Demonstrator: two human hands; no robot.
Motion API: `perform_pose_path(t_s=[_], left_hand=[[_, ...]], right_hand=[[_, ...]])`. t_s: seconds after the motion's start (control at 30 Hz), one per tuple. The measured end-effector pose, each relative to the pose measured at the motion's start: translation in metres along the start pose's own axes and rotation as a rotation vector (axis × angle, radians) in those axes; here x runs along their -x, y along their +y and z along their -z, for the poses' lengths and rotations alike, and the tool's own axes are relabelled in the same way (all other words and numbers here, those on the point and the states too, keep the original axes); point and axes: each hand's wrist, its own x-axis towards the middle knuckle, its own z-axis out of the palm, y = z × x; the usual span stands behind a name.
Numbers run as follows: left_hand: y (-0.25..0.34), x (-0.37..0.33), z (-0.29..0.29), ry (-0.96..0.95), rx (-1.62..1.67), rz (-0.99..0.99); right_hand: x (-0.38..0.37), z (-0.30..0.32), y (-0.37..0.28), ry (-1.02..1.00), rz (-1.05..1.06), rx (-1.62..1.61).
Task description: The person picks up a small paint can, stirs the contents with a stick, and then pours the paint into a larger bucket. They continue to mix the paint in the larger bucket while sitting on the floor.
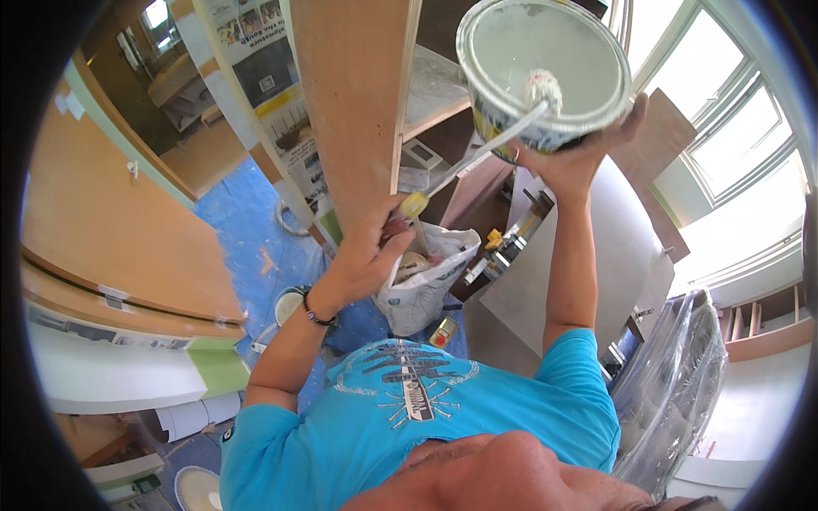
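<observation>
A mini paint roller (543,88) with a long thin rod and a yellow and red handle reaches from lower left to upper right. My left hand (372,247), with a dark bracelet at the wrist, is closed round its handle. Held up at the top right is a tilted paint can (498,51), its inside coated pale. My right hand (584,166) grips the can from below, the fingers partly hidden behind it. The white fuzzy roller head lies inside the can's mouth; whether it touches the wall I cannot tell.
An upright wooden panel (354,102) stands just beyond my left hand. Below are a white bag (417,298) of scraps, an open pot (290,305) and blue floor sheeting (226,247). Boards and a large pale panel (588,247) lean right, near plastic-wrapped goods (673,383).
</observation>
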Motion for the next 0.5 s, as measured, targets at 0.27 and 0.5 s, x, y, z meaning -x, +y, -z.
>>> perform_pose_path(t_s=[0.27,0.5], left_hand=[[-0.014,0.102,0.053,0.084,-0.126,0.184],[-0.045,0.210,0.083,0.214,-0.112,0.371]], right_hand=[[0.089,0.015,-0.057,-0.263,0.014,-0.124],[0.166,-0.024,-0.108,-0.677,-0.397,-0.380]])
